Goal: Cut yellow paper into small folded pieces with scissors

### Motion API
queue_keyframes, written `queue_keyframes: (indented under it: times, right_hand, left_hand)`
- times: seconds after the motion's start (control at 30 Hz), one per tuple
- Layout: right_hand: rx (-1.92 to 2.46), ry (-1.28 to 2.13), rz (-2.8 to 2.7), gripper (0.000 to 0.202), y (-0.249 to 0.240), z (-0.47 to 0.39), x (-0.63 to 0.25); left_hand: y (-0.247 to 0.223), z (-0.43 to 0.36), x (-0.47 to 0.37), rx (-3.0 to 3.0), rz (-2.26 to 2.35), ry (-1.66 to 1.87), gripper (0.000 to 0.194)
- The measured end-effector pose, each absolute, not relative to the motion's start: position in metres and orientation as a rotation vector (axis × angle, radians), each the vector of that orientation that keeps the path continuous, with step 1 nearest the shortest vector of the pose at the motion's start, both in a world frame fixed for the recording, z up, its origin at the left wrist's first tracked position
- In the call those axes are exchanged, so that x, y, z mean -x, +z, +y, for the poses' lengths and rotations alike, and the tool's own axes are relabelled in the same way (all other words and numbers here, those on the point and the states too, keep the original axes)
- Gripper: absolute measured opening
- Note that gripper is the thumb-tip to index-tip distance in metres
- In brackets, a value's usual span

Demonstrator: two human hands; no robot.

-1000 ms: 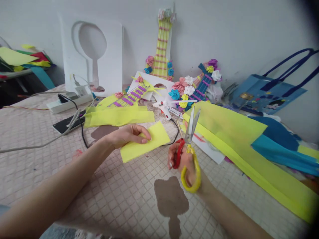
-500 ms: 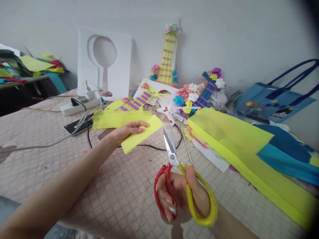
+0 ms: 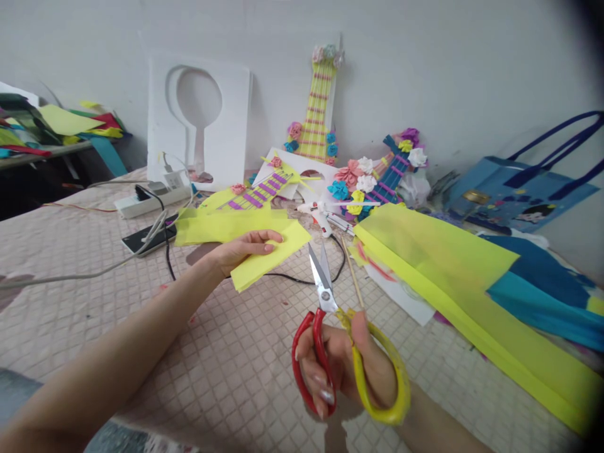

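My left hand (image 3: 250,250) pinches a folded strip of yellow crepe paper (image 3: 278,251) between thumb and fingers, above the table. In my right hand (image 3: 340,362) is a pair of scissors (image 3: 324,292) with one red and one yellow handle; fingers and thumb go through the loops. The blades stand slightly apart and point up, close to the right end of the strip but not around it. Behind my left hand lies another yellow paper piece (image 3: 198,228). A white glue gun (image 3: 318,217) rests just beyond the scissor tips.
Large yellow sheets (image 3: 438,270) and blue paper (image 3: 547,302) cover the right side. A power strip (image 3: 151,200), a phone (image 3: 148,238) and cables lie left. Flower-decorated guitar crafts (image 3: 318,113), a white cut-out board (image 3: 231,119) and a blue bag (image 3: 514,192) stand at the back.
Almost nothing differs. My left hand and the yellow strip have shifted very slightly to the right; the scissors stay nearly in place with their blades still apart.
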State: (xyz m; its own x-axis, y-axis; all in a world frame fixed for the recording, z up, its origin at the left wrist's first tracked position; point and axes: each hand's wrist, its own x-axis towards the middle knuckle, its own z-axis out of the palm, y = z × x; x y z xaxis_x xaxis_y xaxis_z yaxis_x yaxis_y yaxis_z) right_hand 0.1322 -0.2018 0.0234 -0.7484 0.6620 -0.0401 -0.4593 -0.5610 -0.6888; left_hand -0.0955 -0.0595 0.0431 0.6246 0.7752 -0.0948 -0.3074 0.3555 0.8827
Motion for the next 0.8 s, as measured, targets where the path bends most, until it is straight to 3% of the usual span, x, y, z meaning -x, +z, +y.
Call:
queue_keyframes:
  times: [0.8]
  right_hand:
    - [0.391,2.295,-0.899,0.078,0.0238,-0.2016,-0.1330]
  left_hand:
    - [0.0434,-0.0587,0.0943,-0.988,0.587,0.748,0.021]
